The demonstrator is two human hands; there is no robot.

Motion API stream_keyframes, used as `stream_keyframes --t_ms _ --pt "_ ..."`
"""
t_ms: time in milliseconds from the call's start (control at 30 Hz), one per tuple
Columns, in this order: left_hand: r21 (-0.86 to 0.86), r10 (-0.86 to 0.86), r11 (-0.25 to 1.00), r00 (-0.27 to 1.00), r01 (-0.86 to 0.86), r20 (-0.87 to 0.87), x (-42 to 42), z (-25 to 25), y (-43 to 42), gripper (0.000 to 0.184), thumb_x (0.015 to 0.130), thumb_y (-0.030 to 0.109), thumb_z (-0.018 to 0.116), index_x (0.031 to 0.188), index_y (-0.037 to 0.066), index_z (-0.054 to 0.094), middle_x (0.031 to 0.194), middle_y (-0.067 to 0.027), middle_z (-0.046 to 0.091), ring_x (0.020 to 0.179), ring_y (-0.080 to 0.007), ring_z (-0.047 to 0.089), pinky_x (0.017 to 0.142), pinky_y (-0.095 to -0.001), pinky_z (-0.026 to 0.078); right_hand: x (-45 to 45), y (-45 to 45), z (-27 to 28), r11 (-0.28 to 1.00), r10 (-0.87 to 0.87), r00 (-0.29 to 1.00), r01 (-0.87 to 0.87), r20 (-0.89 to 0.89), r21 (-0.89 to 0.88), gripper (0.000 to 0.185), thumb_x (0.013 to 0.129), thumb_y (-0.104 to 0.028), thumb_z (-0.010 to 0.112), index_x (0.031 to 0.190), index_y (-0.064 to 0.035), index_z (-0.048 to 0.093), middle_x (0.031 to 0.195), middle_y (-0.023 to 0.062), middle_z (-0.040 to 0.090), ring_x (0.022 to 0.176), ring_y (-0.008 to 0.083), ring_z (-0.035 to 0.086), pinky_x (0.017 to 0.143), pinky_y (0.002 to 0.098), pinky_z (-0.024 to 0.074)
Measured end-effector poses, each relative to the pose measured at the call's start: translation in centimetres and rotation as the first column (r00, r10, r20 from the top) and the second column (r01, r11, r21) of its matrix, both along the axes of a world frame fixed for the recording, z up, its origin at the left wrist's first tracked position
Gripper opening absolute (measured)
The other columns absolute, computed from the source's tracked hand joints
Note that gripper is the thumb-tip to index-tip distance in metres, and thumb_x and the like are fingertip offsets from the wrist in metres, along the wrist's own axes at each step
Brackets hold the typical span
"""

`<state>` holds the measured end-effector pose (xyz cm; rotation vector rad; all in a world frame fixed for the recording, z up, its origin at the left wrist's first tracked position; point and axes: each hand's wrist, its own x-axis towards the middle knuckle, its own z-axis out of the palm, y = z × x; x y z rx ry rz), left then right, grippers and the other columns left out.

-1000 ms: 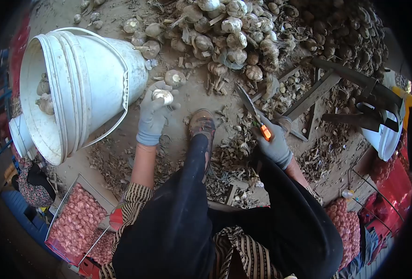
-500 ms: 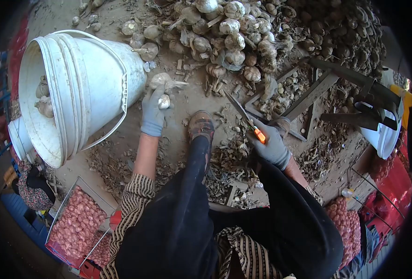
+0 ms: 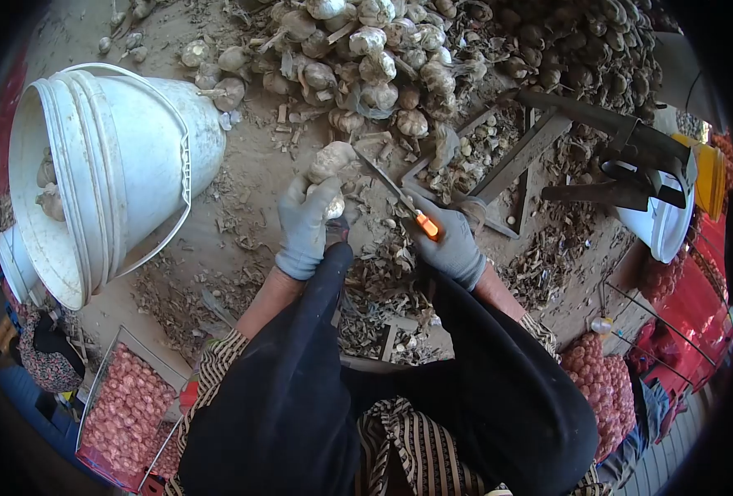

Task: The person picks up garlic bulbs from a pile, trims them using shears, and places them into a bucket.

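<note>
My gloved left hand [image 3: 302,231] is closed around garlic bulbs. One garlic bulb [image 3: 331,160] sticks up past the fingertips, and a whiter bulb [image 3: 334,205] shows beside the fingers. In my gloved right hand [image 3: 452,250] is a knife [image 3: 393,190] with an orange handle and a long dark blade. Its tip points up and left, close to the upper bulb; whether they touch I cannot tell. Beyond both hands lies a heap of untrimmed garlic [image 3: 375,50].
A large white bucket [image 3: 147,140] lies on its side at left with a few bulbs inside. At right stand a metal frame [image 3: 523,157], a white bucket [image 3: 660,227] and a yellow bucket [image 3: 705,174]. Filled garlic crates [image 3: 127,405] and sacks [image 3: 602,397] flank my legs.
My left hand has moved right with the bulbs, closer to the knife in my right hand. The whole view has shifted, so the surroundings appear further left.
</note>
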<state>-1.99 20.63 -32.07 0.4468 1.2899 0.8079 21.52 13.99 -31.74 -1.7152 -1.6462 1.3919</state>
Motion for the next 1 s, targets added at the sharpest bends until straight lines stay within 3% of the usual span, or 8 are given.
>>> stream_keyframes --t_ms 100,233,400,633,767,800,867,1000 --pt "0.212 -0.048 0.975 0.996 0.062 -0.071 -0.9 -0.4 0.0 0.029 0.091 0.02 0.071 0.11 0.001 0.061 0.085 -0.0051 0.066 0.067 -0.0128 0.066 0.059 -0.0272 0.056 0.0 -0.5 -0.5 0.988 -0.152 0.977 0.144 -0.152 -0.061 0.048 0.091 -0.015 0.068 0.137 -0.006 0.056 0.083 0.0191 0.068 0.075 0.025 0.069 0.073 0.0344 0.0523" --pt "-0.007 0.025 1.0 1.0 -0.025 -0.003 0.0 2.0 0.2 0.027 0.088 0.01 0.072 0.111 0.0 0.061 0.09 -0.0052 0.066 0.066 -0.0114 0.064 0.061 -0.027 0.056 -0.6 -0.2 -0.2 0.917 -0.37 0.886 0.302 -0.278 -0.26 0.04 0.092 -0.021 0.074 0.124 -0.0005 0.06 0.09 0.0044 0.067 0.081 0.0078 0.058 0.074 0.027 0.0499" --pt "0.407 -0.216 0.83 0.893 0.381 -0.395 2.4 1.3 -0.2 0.038 0.08 0.007 0.078 0.113 -0.001 0.061 0.098 -0.0045 0.065 0.087 -0.0094 0.06 0.078 -0.026 0.052 -1.7 2.5 0.8 0.88 -0.42 0.813 0.256 -0.403 -0.4 0.036 0.088 -0.025 0.08 0.109 -0.0012 0.062 0.089 -0.0021 0.063 0.076 0.0038 0.056 0.067 0.0212 0.0481" --pt "0.346 -0.308 0.845 0.899 0.409 -0.311 2.6 1.3 0.0 0.035 0.08 0.004 0.075 0.113 0.0 0.062 0.095 -0.0044 0.065 0.083 -0.0098 0.061 0.075 -0.0251 0.052 -2.0 2.0 -0.4 0.804 -0.593 0.575 0.383 -0.564 -0.455 0.037 0.089 -0.017 0.077 0.118 -0.0003 0.062 0.097 0.0006 0.067 0.085 0.0073 0.062 0.075 0.0251 0.0516" --pt "0.022 -0.082 0.996 0.996 0.081 0.046 -0.1 0.3 0.1 0.029 0.085 0.006 0.07 0.111 -0.002 0.062 0.09 -0.0056 0.066 0.075 -0.0125 0.063 0.07 -0.0237 0.052 -0.9 1.8 -0.4 0.885 -0.463 0.805 0.398 -0.37 -0.241 0.043 0.089 -0.013 0.072 0.127 0.0 0.058 0.094 0.0018 0.066 0.084 0.0075 0.058 0.078 0.027 0.0509" --pt "0.332 -0.25 0.898 0.956 0.287 -0.151 -1.3 2.0 0.3 0.027 0.089 0.012 0.067 0.11 -0.004 0.061 0.09 -0.0078 0.066 0.073 -0.0139 0.064 0.067 -0.0249 0.052 -0.8 2.1 -0.5 0.918 -0.397 0.879 0.378 -0.264 -0.122 0.045 0.088 -0.012 0.071 0.129 -0.0001 0.057 0.09 0.0033 0.066 0.082 0.0081 0.058 0.077 0.0274 0.0513" --pt "0.14 0.008 0.99 0.993 -0.025 0.12 -2.8 3.5 0.7 0.027 0.089 0.013 0.065 0.109 -0.005 0.061 0.093 -0.0111 0.067 0.074 -0.0158 0.066 0.066 -0.0264 0.053 -0.1 1.4 -1.9 0.954 -0.297 0.942 0.299 -0.155 -0.012 0.053 0.087 -0.011 0.069 0.136 -0.0015 0.053 0.084 0.0139 0.068 0.078 0.0186 0.066 0.075 0.0324 0.0529" --pt "0.624 0.194 0.777 0.912 0.081 -0.361 -6.3 11.9 2.3 0.044 0.086 0.005 0.051 0.128 -0.008 0.05 0.118 -0.0229 0.064 0.098 -0.0265 0.068 0.084 -0.0354 0.058 0.4 0.6 -1.3 0.992 -0.124 0.992 0.124 0.031 -0.011 0.061 0.088 -0.022 0.07 0.142 -0.0033 0.049 0.092 0.0211 0.069 0.089 0.0356 0.071 0.078 0.0393 0.0537"
